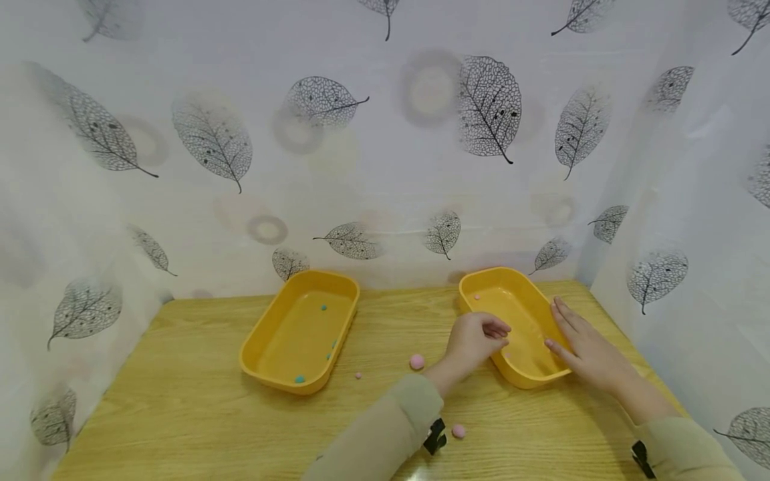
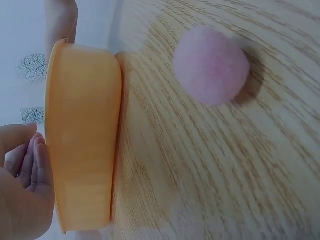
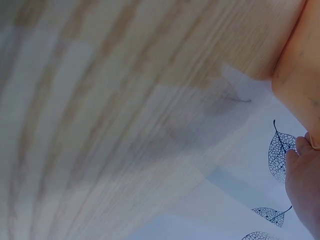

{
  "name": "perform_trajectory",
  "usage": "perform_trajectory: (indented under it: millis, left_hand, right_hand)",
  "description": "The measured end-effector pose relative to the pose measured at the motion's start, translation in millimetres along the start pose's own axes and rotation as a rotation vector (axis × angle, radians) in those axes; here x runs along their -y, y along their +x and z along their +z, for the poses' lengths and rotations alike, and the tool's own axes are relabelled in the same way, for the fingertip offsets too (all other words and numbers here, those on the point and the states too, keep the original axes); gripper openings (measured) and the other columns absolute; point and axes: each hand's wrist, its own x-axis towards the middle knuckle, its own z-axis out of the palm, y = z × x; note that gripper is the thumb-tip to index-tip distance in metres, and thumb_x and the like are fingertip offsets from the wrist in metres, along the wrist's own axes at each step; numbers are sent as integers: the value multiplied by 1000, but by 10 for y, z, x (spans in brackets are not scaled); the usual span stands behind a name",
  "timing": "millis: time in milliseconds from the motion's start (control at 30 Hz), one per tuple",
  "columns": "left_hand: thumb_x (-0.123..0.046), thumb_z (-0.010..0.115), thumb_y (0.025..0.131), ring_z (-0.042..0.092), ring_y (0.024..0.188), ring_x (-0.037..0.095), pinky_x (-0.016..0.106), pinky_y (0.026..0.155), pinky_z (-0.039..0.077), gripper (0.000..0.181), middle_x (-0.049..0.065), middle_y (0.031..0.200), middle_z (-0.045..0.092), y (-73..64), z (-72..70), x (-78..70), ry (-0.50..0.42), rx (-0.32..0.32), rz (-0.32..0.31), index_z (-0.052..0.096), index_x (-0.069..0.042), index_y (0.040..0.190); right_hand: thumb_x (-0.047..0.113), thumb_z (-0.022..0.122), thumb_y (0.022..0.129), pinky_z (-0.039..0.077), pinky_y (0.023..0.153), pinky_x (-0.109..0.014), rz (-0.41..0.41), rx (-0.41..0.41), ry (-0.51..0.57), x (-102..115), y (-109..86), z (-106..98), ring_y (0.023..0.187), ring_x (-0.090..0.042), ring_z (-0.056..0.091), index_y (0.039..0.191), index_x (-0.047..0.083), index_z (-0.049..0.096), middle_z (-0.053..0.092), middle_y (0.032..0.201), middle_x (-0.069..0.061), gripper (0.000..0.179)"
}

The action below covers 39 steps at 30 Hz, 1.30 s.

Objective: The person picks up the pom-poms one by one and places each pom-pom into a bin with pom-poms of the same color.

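Note:
My left hand (image 1: 474,341) is over the near left rim of the right-hand yellow tray (image 1: 502,300), its thumb and fingertips close together. Between those fingertips in the left wrist view no object shows. On the far side, my right hand (image 1: 592,351) holds the tray's right rim, thumb over the inside and fingers stretched along the outside. A small pink pompom (image 1: 477,296) lies in this tray near its far left corner. Beside my left wrist on the table sits a larger pink pompom (image 1: 417,362), also large in the left wrist view.
A second yellow tray (image 1: 249,357) stands to the left, holding several small blue pompoms (image 1: 299,379). Loose on the wooden table (image 1: 180,401) are a tiny pink pompom (image 1: 357,375) and another pink one (image 1: 458,431) near my left cuff. A leaf-print curtain (image 1: 385,167) surrounds the back and sides.

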Motion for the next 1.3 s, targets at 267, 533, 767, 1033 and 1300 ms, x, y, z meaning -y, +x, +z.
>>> perform_trajectory:
  millis: [267,533,767,1033,1300]
  left_hand:
    - [2,81,91,68,72,-1,10,66,56,11,11,93,82,11,-16,-26,-80,-11,-57,82,2,101]
    - [-3,82,92,70,74,1,10,67,57,10,9,95,83,21,-40,-31,-91,-13,-94,84,-1,101]
    - [-6,83,92,66,71,-2,11,66,56,7,7,92,82,2,-88,-45,-106,-28,-127,84,-5,98]
    - [-8,81,94,64,72,-2,12,67,56,7,5,95,82,-1,-227,-43,-104,-26,-151,84,-7,101]
    - [-6,80,94,67,76,0,13,72,57,12,11,100,82,-37,-554,5,-125,-31,-112,83,-2,105]
  right_hand:
    - [30,58,109,-13,118,-1,19,15,1,-4,5,-8,150,-58,35,160,-15,28,24,170,-34,75]
    - [30,58,109,-11,121,-4,38,16,26,-5,-4,-15,152,-56,33,162,-12,26,21,173,-31,75]
    - [30,57,109,-12,120,-3,32,16,19,-15,-28,-20,155,-54,30,162,-13,26,20,173,-31,75]
    - [30,56,109,-13,118,-1,16,22,8,3,-24,-37,158,-51,26,161,-14,26,19,173,-31,75]
    - [30,56,109,-13,118,-2,15,23,4,27,-9,-39,156,-52,28,162,-14,25,20,173,-30,75]
